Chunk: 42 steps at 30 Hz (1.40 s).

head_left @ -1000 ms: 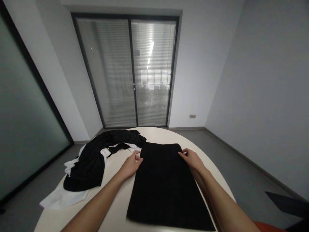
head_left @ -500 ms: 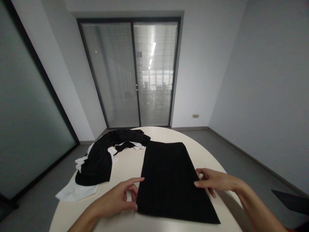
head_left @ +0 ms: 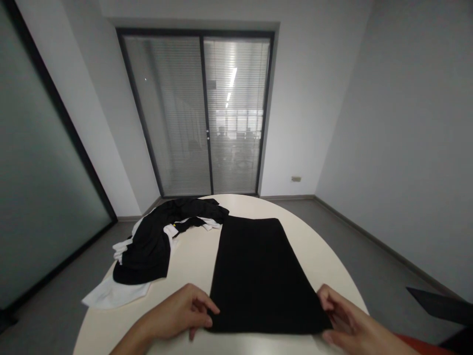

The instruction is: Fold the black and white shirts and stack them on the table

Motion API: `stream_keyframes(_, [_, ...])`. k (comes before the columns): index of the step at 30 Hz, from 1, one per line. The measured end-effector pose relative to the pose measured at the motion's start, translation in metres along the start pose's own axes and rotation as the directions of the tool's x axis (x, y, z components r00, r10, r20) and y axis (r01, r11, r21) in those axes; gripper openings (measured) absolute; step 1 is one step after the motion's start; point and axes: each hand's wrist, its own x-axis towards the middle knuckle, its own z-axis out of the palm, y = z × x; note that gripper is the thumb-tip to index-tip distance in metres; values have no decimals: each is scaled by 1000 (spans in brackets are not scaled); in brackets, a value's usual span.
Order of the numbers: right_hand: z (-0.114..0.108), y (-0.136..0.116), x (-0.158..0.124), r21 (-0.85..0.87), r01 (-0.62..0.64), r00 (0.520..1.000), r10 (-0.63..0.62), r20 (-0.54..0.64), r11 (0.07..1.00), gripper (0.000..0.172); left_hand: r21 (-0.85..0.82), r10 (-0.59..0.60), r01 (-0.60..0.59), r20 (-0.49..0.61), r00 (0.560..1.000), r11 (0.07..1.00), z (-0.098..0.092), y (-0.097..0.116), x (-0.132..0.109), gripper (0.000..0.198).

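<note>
A black garment (head_left: 258,271), folded into a long flat rectangle, lies on the white round table (head_left: 192,256) in front of me. My left hand (head_left: 181,313) pinches its near left corner, thumb and fingers closed on the cloth edge. At the near right corner, my right hand (head_left: 342,320) grips the cloth the same way, fingers curled round the corner.
A heap of black and white clothes (head_left: 155,246) sprawls over the table's left side and hangs past its edge. Beyond the table stands a glass sliding door with blinds (head_left: 201,113). A dark object (head_left: 439,305) juts in at the lower right.
Both hands have slid back along the garment's sides from its far end to its near corners and closed on them.
</note>
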Motion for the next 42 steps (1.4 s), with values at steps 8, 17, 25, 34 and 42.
stream_keyframes(8, [1,16,0,35,57,998,-56,-33,998,23,49,-100,98,45,994,994,-1,2,1,47])
stream_keyframes(17, [5,-6,6,-178,-108,992,117,39,978,26,104,-114,108,53,992,989,0,3,1,47])
stream_keyframes(25, [-5,-65,33,-616,-43,994,96,54,787,31,608,398,-226,-162,903,761,2,6,3,27])
stream_keyframes(34, [35,-67,59,-523,197,953,-35,302,829,73,754,408,-309,59,911,579,4,-3,13,76])
stream_keyframes(42, [21,-77,105,-572,295,946,-149,288,766,47,785,423,-248,-20,906,567,3,34,27,38])
